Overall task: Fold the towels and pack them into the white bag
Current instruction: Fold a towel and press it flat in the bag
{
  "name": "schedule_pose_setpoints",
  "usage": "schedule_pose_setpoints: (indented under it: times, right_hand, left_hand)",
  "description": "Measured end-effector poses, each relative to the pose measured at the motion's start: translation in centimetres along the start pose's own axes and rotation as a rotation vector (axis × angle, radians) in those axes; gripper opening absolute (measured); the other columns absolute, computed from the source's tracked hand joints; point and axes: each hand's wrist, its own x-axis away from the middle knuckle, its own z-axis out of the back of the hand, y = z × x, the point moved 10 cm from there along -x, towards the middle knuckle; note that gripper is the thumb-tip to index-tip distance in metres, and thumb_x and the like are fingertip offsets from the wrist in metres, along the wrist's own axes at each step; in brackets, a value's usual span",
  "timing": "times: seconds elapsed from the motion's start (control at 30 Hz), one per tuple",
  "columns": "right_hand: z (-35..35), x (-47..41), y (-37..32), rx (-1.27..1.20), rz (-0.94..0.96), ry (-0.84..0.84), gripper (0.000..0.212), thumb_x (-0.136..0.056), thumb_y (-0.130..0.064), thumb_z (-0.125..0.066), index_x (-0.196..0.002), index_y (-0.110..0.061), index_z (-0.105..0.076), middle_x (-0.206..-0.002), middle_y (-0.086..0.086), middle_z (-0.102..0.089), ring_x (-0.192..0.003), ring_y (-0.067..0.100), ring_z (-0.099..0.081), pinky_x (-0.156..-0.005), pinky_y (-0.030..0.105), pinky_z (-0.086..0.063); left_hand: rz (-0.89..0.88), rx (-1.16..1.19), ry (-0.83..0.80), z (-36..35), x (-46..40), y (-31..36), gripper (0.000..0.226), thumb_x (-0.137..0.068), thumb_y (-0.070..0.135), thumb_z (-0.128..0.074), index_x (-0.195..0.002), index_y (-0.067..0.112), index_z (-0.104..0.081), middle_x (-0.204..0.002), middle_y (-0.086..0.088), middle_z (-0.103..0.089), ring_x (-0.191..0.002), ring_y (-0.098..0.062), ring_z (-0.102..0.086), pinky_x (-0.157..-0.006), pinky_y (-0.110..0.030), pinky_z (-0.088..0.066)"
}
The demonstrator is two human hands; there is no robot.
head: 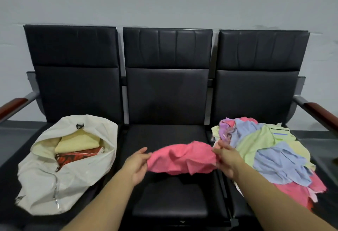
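A crumpled pink towel (182, 158) hangs just above the middle seat, stretched between both hands. My left hand (138, 165) pinches its left end and my right hand (225, 157) grips its right end. The white bag (54, 181) lies open on the left seat, with a folded pale yellow towel (78, 144) and a red patterned one (76, 156) inside. A loose pile of towels (270, 154) in green, blue, purple and pink covers the right seat.
Three joined black padded seats (166, 194) stand against a grey wall. Wooden-topped armrests sit at the far left (11, 106) and far right (320, 113). The pile spills over the right seat's front edge.
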Motion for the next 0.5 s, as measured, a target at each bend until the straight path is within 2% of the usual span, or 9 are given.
schedule_pose_setpoints:
  times: [0.07,0.13,0.2,0.23,0.3,0.33,0.4,0.47,0.5]
  right_hand:
    - [1.0,-0.1,4.5,-0.017,-0.145,-0.061,0.026,-0.094,0.015,-0.050,-0.108,-0.003,-0.063,-0.069,0.013,-0.070,-0.052,0.019,-0.065,-0.044,0.028,-0.055]
    - [1.7,0.1,8.1,0.034,-0.256,-0.104,0.027,-0.093,0.019,-0.047,-0.111,0.006,-0.063,-0.073,0.015,-0.073,-0.056,0.020,-0.071,-0.048,0.027,-0.057]
    - [2.6,0.1,11.0,0.120,-0.329,-0.113,0.033,-0.095,0.018,-0.046,-0.123,0.007,-0.060,-0.072,0.014,-0.074,-0.055,0.019,-0.071,-0.049,0.026,-0.058]
    - [2.7,0.3,11.9,0.155,-0.354,-0.132,0.034,-0.096,0.016,-0.044,-0.126,0.009,-0.058,-0.074,0.014,-0.074,-0.056,0.019,-0.072,-0.049,0.026,-0.058]
    - [3.4,0.2,12.3,0.193,-0.341,-0.115,0.031,-0.098,0.013,-0.044,-0.124,0.009,-0.060,-0.075,0.012,-0.075,-0.056,0.016,-0.071,-0.047,0.023,-0.055]
    - [3.8,0.0,11.8,0.212,-0.300,-0.086,0.030,-0.098,0.011,-0.046,-0.122,0.003,-0.063,-0.074,0.009,-0.074,-0.057,0.013,-0.069,-0.048,0.022,-0.053]
    - [4.8,-0.7,10.3,0.230,-0.178,-0.020,0.030,-0.096,0.005,-0.057,-0.121,-0.007,-0.067,-0.089,0.009,-0.074,-0.073,0.018,-0.069,-0.058,0.028,-0.055]
    - [5.3,-1.2,8.8,0.213,-0.050,0.025,0.043,-0.086,0.008,-0.069,-0.126,-0.005,-0.063,-0.111,0.017,-0.069,-0.094,0.032,-0.070,-0.075,0.044,-0.060]
    - [5.2,-1.2,8.4,0.176,-0.015,0.021,0.050,-0.081,0.012,-0.072,-0.127,-0.002,-0.060,-0.115,0.021,-0.067,-0.100,0.038,-0.069,-0.083,0.050,-0.059]
  left_hand:
    - [0.146,-0.066,0.029,1.5,-0.3,-4.6,0.037,-0.098,-0.021,-0.037,-0.125,-0.008,-0.057,-0.080,-0.021,-0.068,-0.058,-0.023,-0.070,-0.046,-0.023,-0.056]
    - [0.244,-0.103,0.027,2.4,-0.6,-8.0,0.038,-0.098,-0.022,-0.029,-0.120,-0.013,-0.058,-0.064,-0.017,-0.070,-0.044,-0.020,-0.067,-0.052,-0.022,-0.057]
    - [0.305,-0.136,0.001,2.9,-1.1,-9.8,0.039,-0.099,-0.020,-0.030,-0.127,-0.016,-0.056,-0.073,-0.019,-0.072,-0.053,-0.022,-0.070,-0.068,-0.023,-0.058]
    - [0.319,-0.155,-0.007,3.1,-1.5,-10.2,0.037,-0.099,-0.019,-0.034,-0.129,-0.016,-0.056,-0.086,-0.021,-0.073,-0.066,-0.025,-0.072,-0.069,-0.026,-0.059]
    - [0.315,-0.183,-0.004,3.5,-2.0,-10.4,0.036,-0.099,-0.015,-0.041,-0.131,-0.016,-0.057,-0.113,-0.026,-0.069,-0.090,-0.030,-0.068,-0.061,-0.032,-0.063]
    - [0.303,-0.178,0.008,3.7,-2.1,-10.2,0.035,-0.099,-0.015,-0.043,-0.129,-0.013,-0.059,-0.120,-0.026,-0.067,-0.094,-0.030,-0.066,-0.058,-0.032,-0.062]
    - [0.235,-0.171,0.046,3.9,-2.0,-9.3,0.032,-0.098,-0.014,-0.046,-0.120,0.000,-0.064,-0.113,-0.019,-0.070,-0.091,-0.027,-0.066,-0.061,-0.033,-0.060]
    - [0.161,-0.206,0.096,4.2,-1.6,-8.2,0.034,-0.096,-0.011,-0.052,-0.115,0.015,-0.062,-0.104,-0.012,-0.072,-0.093,-0.023,-0.067,-0.082,-0.039,-0.055]
    - [0.128,-0.222,0.115,4.3,-1.5,-7.9,0.036,-0.095,-0.010,-0.054,-0.115,0.019,-0.060,-0.102,-0.010,-0.073,-0.094,-0.021,-0.068,-0.089,-0.042,-0.051]
